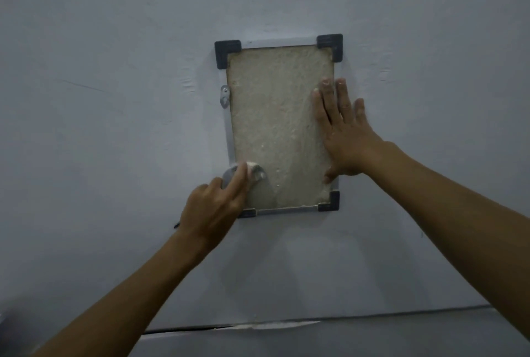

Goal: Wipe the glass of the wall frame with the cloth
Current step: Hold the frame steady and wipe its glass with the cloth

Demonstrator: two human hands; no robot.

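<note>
A wall frame (pixel 279 41) with a thin metal rim and dark corner caps hangs on the pale wall, its glass (pixel 275 116) over a beige speckled sheet. My left hand (pixel 215 204) grips a small bunched white cloth (pixel 252 169) and presses it on the glass at the lower left corner. My right hand (pixel 344 136) lies flat with spread fingers on the frame's right edge, partly on the glass and partly on the wall. The frame's lower left corner is hidden behind my left hand.
A small metal hanging bracket (pixel 224 97) sticks out at the frame's left edge. A horizontal ledge or seam (pixel 258 326) runs along the wall well below the frame. Plain wall surrounds the frame on all sides.
</note>
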